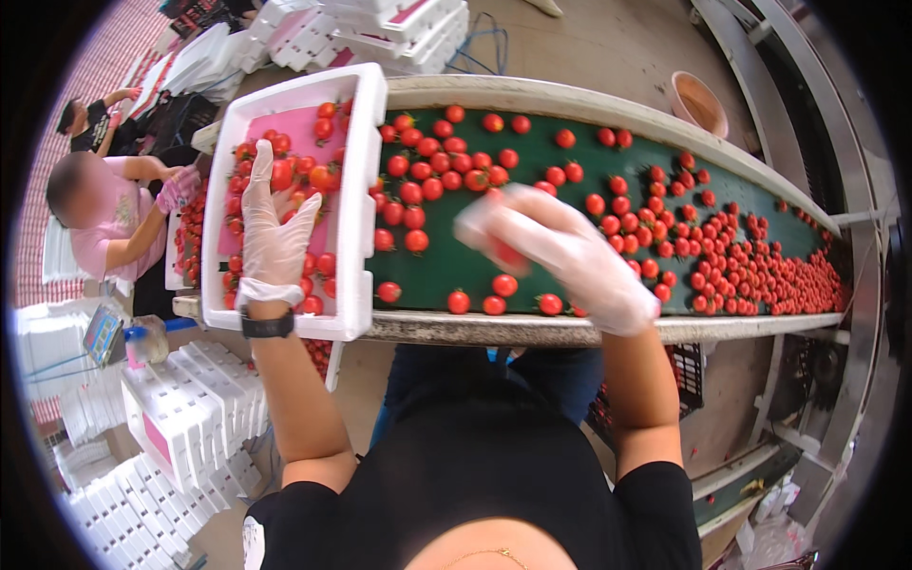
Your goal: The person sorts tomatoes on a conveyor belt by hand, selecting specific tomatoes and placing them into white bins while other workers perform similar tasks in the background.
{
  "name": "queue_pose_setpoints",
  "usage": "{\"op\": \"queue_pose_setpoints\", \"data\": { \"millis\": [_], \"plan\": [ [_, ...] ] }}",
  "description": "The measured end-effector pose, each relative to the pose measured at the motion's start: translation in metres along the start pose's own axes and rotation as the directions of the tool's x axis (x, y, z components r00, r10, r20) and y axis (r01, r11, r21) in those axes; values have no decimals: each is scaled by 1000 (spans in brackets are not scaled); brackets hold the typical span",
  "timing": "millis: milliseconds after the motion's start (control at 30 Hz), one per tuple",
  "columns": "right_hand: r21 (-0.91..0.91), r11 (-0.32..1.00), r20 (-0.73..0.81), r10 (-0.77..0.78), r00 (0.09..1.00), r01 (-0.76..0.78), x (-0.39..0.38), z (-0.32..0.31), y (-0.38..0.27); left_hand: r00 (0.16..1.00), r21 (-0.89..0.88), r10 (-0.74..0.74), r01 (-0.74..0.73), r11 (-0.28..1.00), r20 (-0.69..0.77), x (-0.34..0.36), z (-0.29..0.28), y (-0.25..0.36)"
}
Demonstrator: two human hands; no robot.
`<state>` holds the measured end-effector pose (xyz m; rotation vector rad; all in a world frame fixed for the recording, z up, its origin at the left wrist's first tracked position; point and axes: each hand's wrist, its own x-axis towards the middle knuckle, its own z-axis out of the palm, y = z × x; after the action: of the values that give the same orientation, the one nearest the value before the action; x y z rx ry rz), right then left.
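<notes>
My left hand [275, 228], in a thin white glove, reaches into a white foam box [369, 209] with a pink lining. Its fingers are spread over the cherry tomatoes [323, 178] lying inside, and some of these are hidden beneath it. Over the green conveyor belt [442, 275], my right hand [560, 249], gloved too, is blurred by motion. Its fingers are curled, and red shows at the fingertips and under the palm, so it appears to hold cherry tomatoes. Around it, more cherry tomatoes [446, 161] are scattered on the belt.
Cherry tomatoes crowd the belt's right end. White rails [608, 328] border the belt. A person in pink [119, 204] works at the left beside another tomato box. Stacked white foam boxes [195, 408] stand lower left and at the back [399, 38]. A pink basin [698, 103] sits behind the belt.
</notes>
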<state>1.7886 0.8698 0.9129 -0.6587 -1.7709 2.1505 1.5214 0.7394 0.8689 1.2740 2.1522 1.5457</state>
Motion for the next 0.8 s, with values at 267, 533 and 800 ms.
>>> {"op": "queue_pose_setpoints", "data": {
  "millis": [267,533,800],
  "plan": [
    [127,943,-744,296,599,-308,-294,-128,135,968,52,194,-205,977,162,-20,54,57],
    [-1,970,-892,-111,439,243,-326,-145,135,720,-782,-571,589,203,395,-48,179,19],
    [442,873,-732,216,646,208,-200,-219,116,703,-949,-682,312,42,201,-24,208,-9]
  ]
}}
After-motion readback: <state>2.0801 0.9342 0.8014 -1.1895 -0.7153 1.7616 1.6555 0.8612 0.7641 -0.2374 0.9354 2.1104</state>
